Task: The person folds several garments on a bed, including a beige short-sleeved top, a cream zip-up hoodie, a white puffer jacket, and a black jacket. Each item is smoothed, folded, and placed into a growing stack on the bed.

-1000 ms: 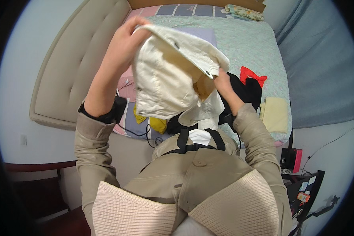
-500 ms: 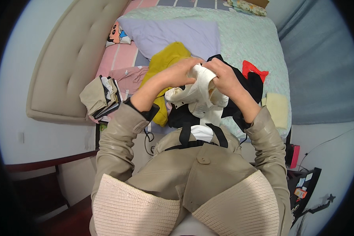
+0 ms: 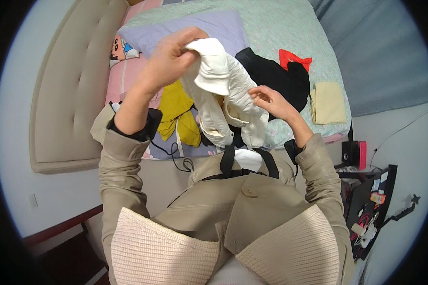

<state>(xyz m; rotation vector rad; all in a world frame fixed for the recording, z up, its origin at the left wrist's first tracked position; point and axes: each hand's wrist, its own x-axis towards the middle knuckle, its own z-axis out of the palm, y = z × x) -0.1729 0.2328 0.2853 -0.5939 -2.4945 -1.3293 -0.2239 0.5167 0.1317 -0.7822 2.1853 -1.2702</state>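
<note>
My left hand [image 3: 173,57] is closed on the upper edge of a white garment [image 3: 214,71], raised over the near side of the bed. The cloth hangs down in folds from that grip, and a yellowish patch shows inside it. Whether it is a jacket or a shirt I cannot tell. Beside the garment's right side is my right hand [image 3: 273,102], fingers apart and slightly bent, the fingertips at the cloth. Behind lie a mustard-yellow garment [image 3: 176,111] and a black garment [image 3: 271,78].
The bed has a pale green quilt [image 3: 280,28] and a lilac cover [image 3: 176,28]. A red cloth [image 3: 290,57] and a folded pale-yellow cloth [image 3: 329,102] lie to the right. A padded headboard [image 3: 76,80] stands left. A black cable [image 3: 173,154] hangs at the bed's near edge.
My left hand has moved left and up, stretching the white garment out. My right hand has let go of its upper edge and sits lower at its side. The view has shifted.
</note>
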